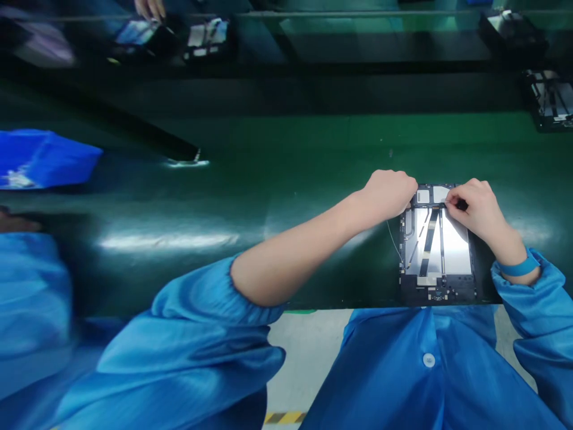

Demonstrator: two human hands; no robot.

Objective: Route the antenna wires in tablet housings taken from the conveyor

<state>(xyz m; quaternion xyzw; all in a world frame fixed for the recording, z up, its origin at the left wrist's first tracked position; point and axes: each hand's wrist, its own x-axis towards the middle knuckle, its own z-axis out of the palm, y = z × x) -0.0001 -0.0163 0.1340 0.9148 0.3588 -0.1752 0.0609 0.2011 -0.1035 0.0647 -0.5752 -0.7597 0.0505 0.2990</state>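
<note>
An opened tablet [457, 245] lies flat near the table's front edge, its silver inside, black ribbon cable and small circuit board showing. My left hand [389, 192] is closed at its upper left corner, fingers curled down; what they grip is hidden. A thin wire [394, 240] rises from the tablet's left side towards the underside of that hand. Over the upper right part of the tablet, my right hand [478, 206] pinches thumb and forefinger together on something too small to make out, close to a white patch [440, 194].
The green table [268, 191] carries a blue bag or wrap [49, 158] at far left. A dark bar [134, 125] slants in from the left. Other opened devices [553, 98] sit at the back. A co-worker's sleeve [31, 298] is on my left; another person's hand [150, 8] is across the table.
</note>
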